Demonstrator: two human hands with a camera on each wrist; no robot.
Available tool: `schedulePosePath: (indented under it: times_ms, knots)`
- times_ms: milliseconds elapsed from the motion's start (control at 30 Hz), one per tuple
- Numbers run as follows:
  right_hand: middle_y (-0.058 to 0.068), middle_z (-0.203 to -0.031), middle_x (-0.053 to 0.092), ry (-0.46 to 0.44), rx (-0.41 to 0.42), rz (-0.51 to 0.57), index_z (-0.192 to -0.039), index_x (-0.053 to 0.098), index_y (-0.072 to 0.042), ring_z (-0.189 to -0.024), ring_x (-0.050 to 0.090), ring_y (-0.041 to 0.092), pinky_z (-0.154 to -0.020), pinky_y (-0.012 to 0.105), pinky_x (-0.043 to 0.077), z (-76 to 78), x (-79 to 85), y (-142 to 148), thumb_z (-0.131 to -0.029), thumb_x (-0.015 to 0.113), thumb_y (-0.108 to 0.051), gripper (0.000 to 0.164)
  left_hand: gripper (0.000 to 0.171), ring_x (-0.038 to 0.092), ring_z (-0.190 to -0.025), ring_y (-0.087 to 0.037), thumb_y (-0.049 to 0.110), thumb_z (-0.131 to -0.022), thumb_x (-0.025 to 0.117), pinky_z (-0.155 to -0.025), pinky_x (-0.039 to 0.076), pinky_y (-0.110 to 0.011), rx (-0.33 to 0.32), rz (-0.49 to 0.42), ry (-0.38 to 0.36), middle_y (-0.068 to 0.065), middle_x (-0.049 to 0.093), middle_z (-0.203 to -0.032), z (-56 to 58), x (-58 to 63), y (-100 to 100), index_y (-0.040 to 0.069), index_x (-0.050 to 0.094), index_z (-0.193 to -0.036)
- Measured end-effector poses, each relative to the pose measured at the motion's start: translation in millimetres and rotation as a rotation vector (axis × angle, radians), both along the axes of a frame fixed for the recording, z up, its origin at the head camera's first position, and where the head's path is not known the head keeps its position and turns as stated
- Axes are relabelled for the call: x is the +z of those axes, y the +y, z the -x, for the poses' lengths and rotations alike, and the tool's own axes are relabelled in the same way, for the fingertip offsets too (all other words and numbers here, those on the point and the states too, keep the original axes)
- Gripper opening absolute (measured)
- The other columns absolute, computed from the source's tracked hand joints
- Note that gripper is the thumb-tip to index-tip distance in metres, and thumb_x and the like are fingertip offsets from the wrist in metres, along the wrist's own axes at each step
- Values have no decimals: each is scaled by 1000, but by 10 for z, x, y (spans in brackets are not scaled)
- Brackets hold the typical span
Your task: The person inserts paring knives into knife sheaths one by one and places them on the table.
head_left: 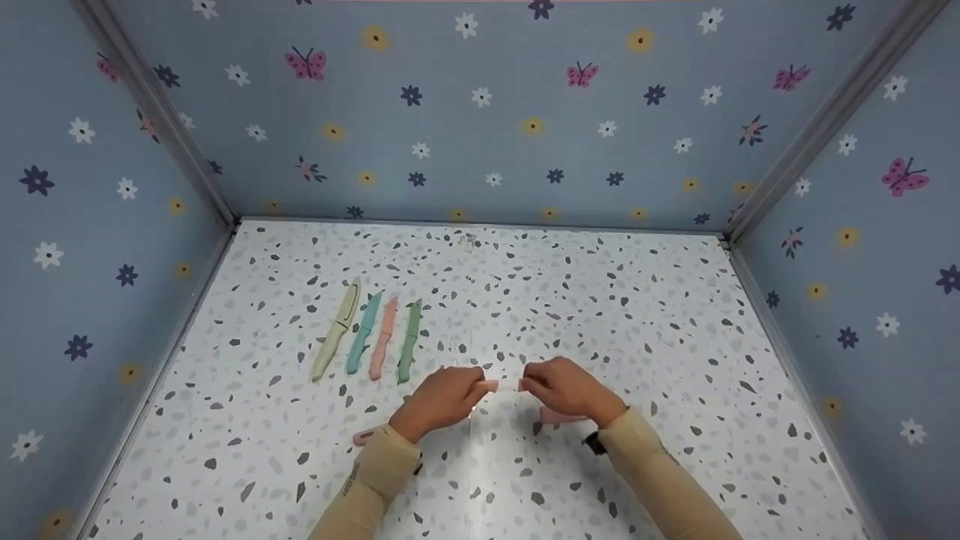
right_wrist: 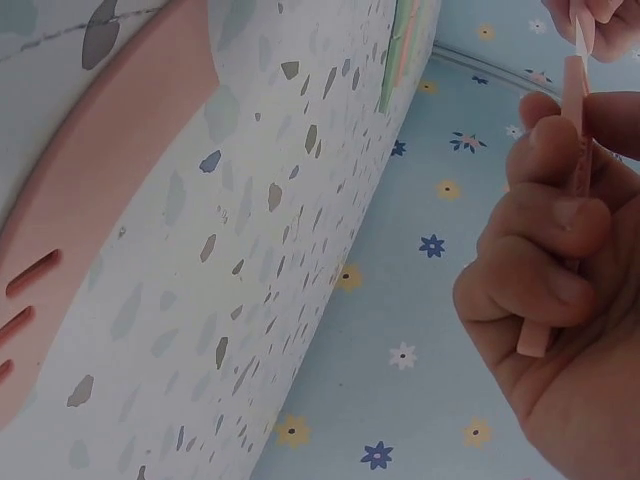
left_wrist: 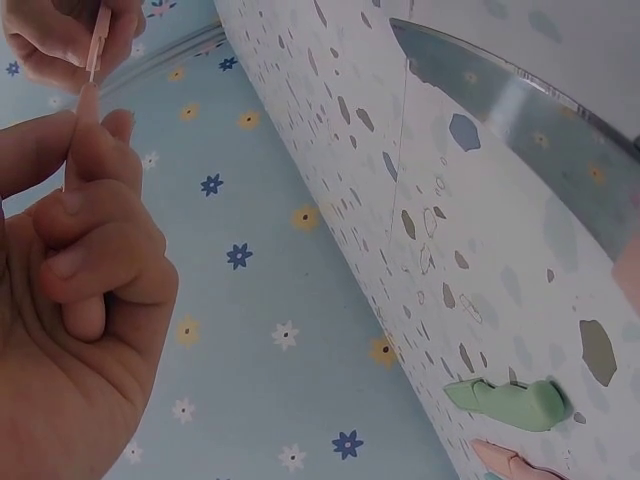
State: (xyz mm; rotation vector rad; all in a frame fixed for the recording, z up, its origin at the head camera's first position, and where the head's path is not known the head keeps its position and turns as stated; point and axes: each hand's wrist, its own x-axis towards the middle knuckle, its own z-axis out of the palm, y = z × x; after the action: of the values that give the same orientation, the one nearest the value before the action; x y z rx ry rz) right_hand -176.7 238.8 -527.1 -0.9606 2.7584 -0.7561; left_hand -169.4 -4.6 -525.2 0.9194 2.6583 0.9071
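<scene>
In the head view my left hand [head_left: 444,395] and right hand [head_left: 568,386] face each other low over the table. The left pinches a small pink-handled knife, its handle [head_left: 490,385] mostly hidden by the fingers. A narrow pale blade [head_left: 508,385] bridges the gap between the hands. Curled fingers of my right hand grip a slim pink sheath [right_wrist: 573,90], with the blade at its mouth in the right wrist view. Below the left forearm lies a larger knife with a bare blade [left_wrist: 530,110] and pink handle [left_wrist: 630,275]. A curved, slotted pink sheath [right_wrist: 110,150] lies below the right hand.
Left of the hands, a row of sheathed knives lies on the speckled table [head_left: 637,300]: cream [head_left: 335,330], blue [head_left: 364,334], pink [head_left: 383,337] and green [head_left: 409,341]. Flowered blue walls [head_left: 480,135] enclose the back and both sides.
</scene>
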Motion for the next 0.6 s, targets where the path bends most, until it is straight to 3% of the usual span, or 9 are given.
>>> schedulePosePath:
  times_ms: [333,600]
  knots:
    - [-10,-60,43,-1,22,16,-78,63,-9,-54,41,5,-55,24,38,4,-1,-13,-97,52,-19,24,35,39,-53,-10,41,-99,44,-53,35,-28,6,9,-2,5,41,-61,14,-2,32,17,51,-76]
    - [-11,-59,41,-5,19,12,-73,55,-18,-53,40,5,-54,24,37,-2,2,-20,-97,52,-22,25,34,39,-53,-10,41,-100,43,-53,35,-28,4,12,-12,5,42,-62,11,4,43,17,51,-77]
